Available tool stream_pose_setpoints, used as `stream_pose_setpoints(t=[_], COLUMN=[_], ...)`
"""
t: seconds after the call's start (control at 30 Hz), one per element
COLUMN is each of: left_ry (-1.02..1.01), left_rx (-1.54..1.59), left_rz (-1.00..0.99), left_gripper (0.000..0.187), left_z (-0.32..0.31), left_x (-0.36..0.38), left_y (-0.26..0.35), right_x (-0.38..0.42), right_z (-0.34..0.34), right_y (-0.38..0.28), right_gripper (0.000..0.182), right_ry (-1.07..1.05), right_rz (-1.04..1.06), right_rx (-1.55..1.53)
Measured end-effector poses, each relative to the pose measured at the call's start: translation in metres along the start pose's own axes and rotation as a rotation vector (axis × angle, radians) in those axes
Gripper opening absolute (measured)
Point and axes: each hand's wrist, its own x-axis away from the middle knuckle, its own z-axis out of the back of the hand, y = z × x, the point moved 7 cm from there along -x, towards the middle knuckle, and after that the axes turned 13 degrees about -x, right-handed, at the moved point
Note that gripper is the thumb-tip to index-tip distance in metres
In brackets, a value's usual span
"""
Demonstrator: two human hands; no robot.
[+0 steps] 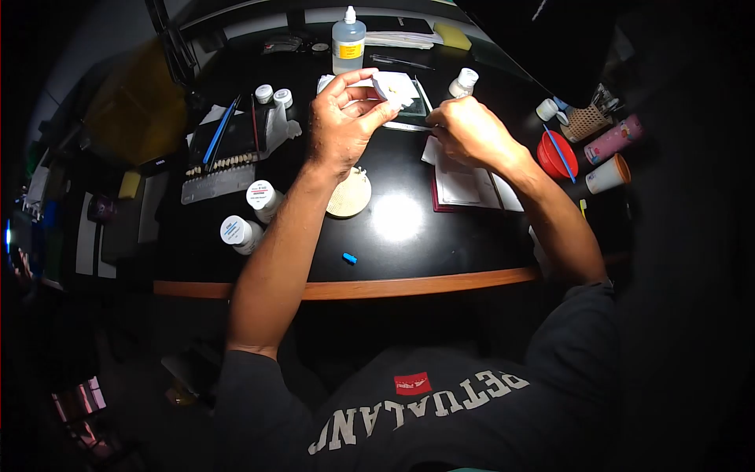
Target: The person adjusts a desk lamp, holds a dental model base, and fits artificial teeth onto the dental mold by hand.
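Note:
Raised over the desk, my left hand (344, 118) pinches a small pale piece (393, 88), white-grey with a yellowish spot, between thumb and fingers. My right hand (472, 130) has its fingers pressed together near the right edge of a glass plate (410, 120); whatever they hold is too small or hidden to make out. Just behind my right hand stands a small white-capped jar (464, 82). Below my left hand lies a round cream-coloured disc (351, 194). White papers (460, 182) on a dark red folder are under my right wrist.
Two white jars (241, 234) (263, 198) stand beside my left forearm. A shade strip (224, 167) and brushes (222, 130) lie left. A clear bottle (348, 49) stands behind. At right are a red bowl (557, 154) and cup (608, 175). A blue cap (350, 258) lies near the wooden edge.

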Motion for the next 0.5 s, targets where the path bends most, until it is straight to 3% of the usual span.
stream_pose_setpoints(t=[0.3, 0.5], left_ry=[0.036, 0.034], left_rx=[-0.113, -0.134], left_rz=[-0.045, -0.080], left_gripper=[0.045, 0.044], left_z=[0.003, 0.003], left_x=[0.001, 0.001], left_y=[0.005, 0.008], right_x=[-0.025, -0.032], right_z=[-0.027, -0.035], right_y=[-0.006, 0.011], right_gripper=[0.015, 0.028], right_ry=[0.044, 0.032], right_rz=[-0.014, -0.086], right_rx=[0.000, -0.208])
